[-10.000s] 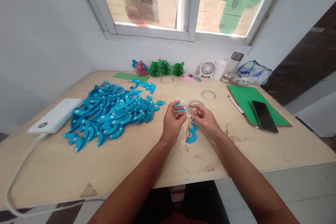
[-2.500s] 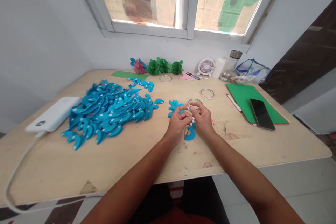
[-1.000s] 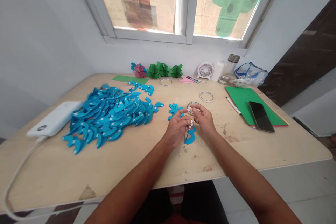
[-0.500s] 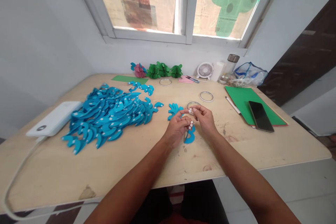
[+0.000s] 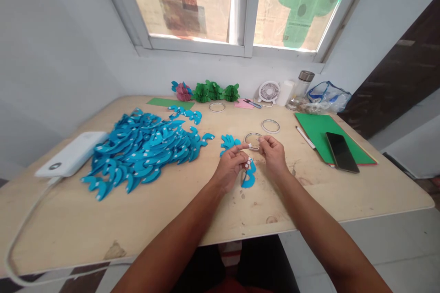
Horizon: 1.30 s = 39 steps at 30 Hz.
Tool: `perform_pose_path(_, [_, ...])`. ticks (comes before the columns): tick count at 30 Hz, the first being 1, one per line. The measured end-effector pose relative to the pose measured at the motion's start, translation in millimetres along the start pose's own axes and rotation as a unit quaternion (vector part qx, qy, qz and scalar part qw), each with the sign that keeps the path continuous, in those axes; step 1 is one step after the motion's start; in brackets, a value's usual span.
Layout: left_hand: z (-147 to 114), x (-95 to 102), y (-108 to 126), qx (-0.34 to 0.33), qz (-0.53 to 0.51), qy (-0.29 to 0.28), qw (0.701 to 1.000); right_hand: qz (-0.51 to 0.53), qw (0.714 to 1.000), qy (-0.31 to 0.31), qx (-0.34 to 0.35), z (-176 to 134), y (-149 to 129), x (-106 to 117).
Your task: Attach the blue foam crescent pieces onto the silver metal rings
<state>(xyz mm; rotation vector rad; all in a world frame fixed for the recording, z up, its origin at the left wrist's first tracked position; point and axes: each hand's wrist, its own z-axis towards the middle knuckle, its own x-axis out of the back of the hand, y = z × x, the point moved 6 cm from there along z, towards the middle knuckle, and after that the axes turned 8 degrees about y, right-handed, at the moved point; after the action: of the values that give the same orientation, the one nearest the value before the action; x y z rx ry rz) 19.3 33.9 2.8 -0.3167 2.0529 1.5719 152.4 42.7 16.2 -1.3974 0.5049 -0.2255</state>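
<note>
My left hand (image 5: 232, 167) is closed, its index finger stretched out with a small white square (image 5: 250, 145) on the tip. More small white tape squares (image 5: 248, 163) show in a row at its thumb. A thin dark strip hangs below those fingers; I cannot make out what it is. Just under them, a curved blue paper cutout (image 5: 250, 179) lies on the table. My right hand (image 5: 273, 150) pinches a tiny pale scrap (image 5: 258, 140), apart from the left fingertip. Behind the hands are a tape roll (image 5: 252, 139) and blue cutouts (image 5: 228, 143).
A large heap of blue paper cutouts (image 5: 147, 146) covers the left, beside a white power bank (image 5: 72, 153) with a cable. Two more tape rolls (image 5: 271, 126) lie farther back. On the right, a phone (image 5: 341, 152) rests on green sheets (image 5: 318, 130). Paper figures (image 5: 213, 91) and a fan (image 5: 269, 92) line the wall.
My right hand has drawn back to the right from the left index fingertip, where a white square now shows. The left hand has barely moved.
</note>
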Motion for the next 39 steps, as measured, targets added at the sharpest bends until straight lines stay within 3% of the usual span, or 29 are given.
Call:
perform_pose_path(3, [1.3,5.1,3.1,-0.007,-0.008,0.023,1.000,0.034,0.999,0.013,-0.021,3.0,0.5,4.3])
perform_pose_path(7, [0.5,3.9,6.4,-0.008,-0.024,0.011,1.000,0.048,0.997,-0.047,-0.028,-2.0,-3.4,-3.8])
perform_pose_path(15, [0.5,2.8,4.4,0.013,-0.060,-0.017,0.998,0.070,0.992,-0.100,-0.036,-7.9,-4.5,-10.5])
perform_pose_path(28, [1.1,3.7,3.7,0.013,-0.053,-0.021,0.998,0.002,0.991,-0.137,-0.005,-9.7,-3.2,-13.6])
perform_pose_path(36, [7.4,17.7,11.7,-0.071,0.055,0.075,0.993,-0.007,0.996,-0.088,-0.034,-3.2,4.3,-6.5])
perform_pose_path(39, [7.3,19.6,16.9,-0.104,0.095,0.086,0.986,-0.023,0.996,-0.069,-0.042,-1.0,6.0,-4.2])
